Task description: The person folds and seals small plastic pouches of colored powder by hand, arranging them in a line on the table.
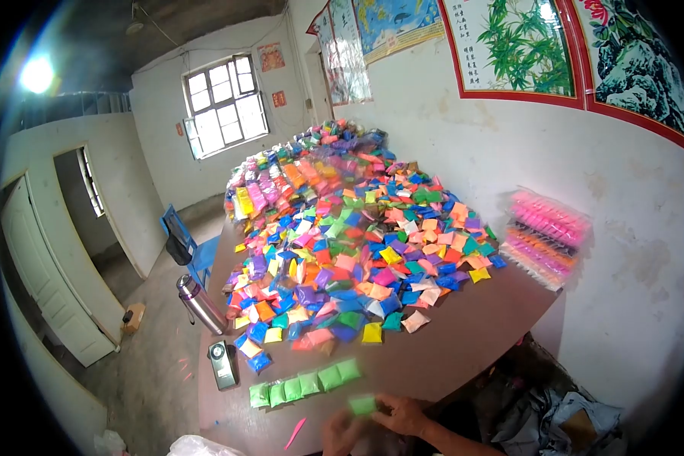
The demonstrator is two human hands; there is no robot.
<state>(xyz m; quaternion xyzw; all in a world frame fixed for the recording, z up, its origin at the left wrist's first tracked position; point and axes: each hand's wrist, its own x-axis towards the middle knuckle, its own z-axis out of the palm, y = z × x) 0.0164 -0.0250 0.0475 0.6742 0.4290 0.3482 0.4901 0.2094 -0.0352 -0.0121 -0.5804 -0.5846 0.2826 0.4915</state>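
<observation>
A small light-green packet (362, 405) is pinched at its right edge by the fingers of my right hand (401, 415), near the table's front edge. Just below and left of that packet is my left hand (343, 432), smeared by motion, so its fingers do not show clearly. Beyond both hands lies a row of several green packets (309, 384), set side by side on the brown table (425, 357). A thin pink plastic tool (295, 433) rests to the left of my left hand.
A large heap of colourful packets (342, 266) covers the table's far part. A steel thermos (200, 304) and a small dark device (222, 365) stand along the left edge. Bagged pink and orange packs (547, 232) lean at the right wall. A blue chair (197, 254) is behind.
</observation>
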